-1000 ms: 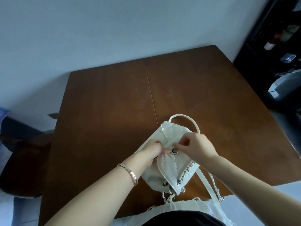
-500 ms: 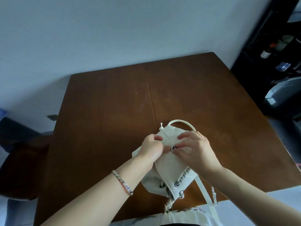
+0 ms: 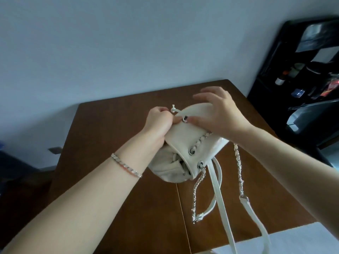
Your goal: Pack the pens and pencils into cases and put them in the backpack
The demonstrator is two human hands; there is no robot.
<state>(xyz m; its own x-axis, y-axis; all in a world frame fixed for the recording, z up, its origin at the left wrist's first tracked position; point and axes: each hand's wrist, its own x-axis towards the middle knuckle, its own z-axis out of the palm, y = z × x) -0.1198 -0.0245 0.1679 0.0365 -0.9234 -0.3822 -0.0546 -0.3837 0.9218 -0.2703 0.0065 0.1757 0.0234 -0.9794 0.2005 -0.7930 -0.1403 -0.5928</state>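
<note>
Two bare forearms reach in from the near edge, and the hands meet at mid-scene.
The left hand (image 3: 159, 122) is curled tight, its fingers and thumb pinching the flap of the small white leather backpack (image 3: 183, 142). The right hand (image 3: 221, 114) arches with its fingers spread and relaxed, pointing left, and its thumb tip presses on the same flap. The two thumbs lie just beside each other, both wrists nearly straight.

Round the wrist of my left hand (image 3: 159, 121) I wear a thin silver bracelet (image 3: 126, 165) of flat, shiny links. My right hand (image 3: 220, 112) and both forearms are bare.
</note>
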